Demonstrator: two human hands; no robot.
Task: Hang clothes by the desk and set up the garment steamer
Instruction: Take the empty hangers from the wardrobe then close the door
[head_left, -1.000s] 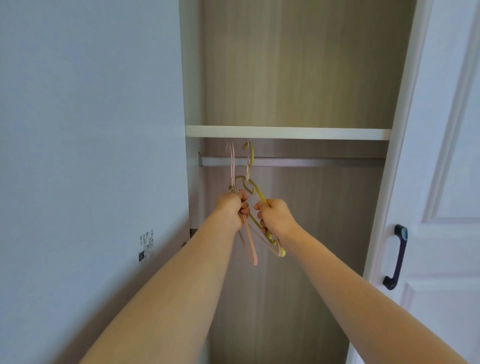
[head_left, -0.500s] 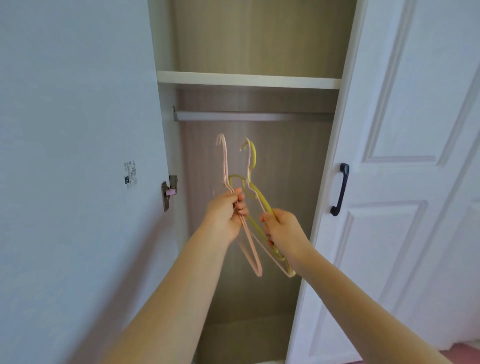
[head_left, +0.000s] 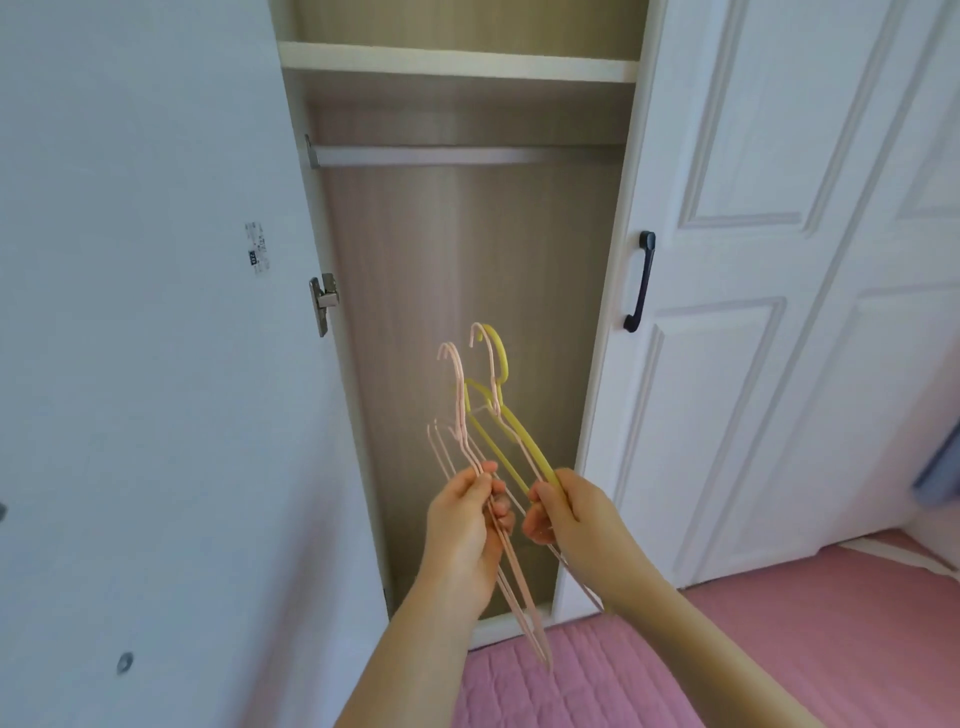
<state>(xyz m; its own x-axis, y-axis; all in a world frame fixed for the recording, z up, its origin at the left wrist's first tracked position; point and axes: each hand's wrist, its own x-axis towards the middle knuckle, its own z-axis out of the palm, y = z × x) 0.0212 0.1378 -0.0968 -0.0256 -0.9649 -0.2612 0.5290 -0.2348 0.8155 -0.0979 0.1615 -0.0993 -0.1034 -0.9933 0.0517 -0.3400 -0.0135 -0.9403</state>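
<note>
I hold a bunch of thin hangers in front of an open wardrobe. My left hand (head_left: 467, 525) grips the pink hangers (head_left: 460, 410) by their shoulders. My right hand (head_left: 566, 512) grips the yellow-green hanger (head_left: 522, 441), together with another pink one whose hook runs alongside it. All hooks point up, well below the wardrobe's bare metal rail (head_left: 462, 155). No clothes and no steamer are in view.
The wardrobe's open door (head_left: 145, 312) stands at my left, with a hinge (head_left: 323, 301) on its edge. A closed white door with a black handle (head_left: 640, 280) is at the right. A shelf (head_left: 457, 62) sits above the rail. Pink quilted bedding (head_left: 649, 665) lies below.
Both hands have pulled the hangers off the rail and lowered them toward me, out of the wardrobe. My view has tipped down, bringing the pink bedding into sight.
</note>
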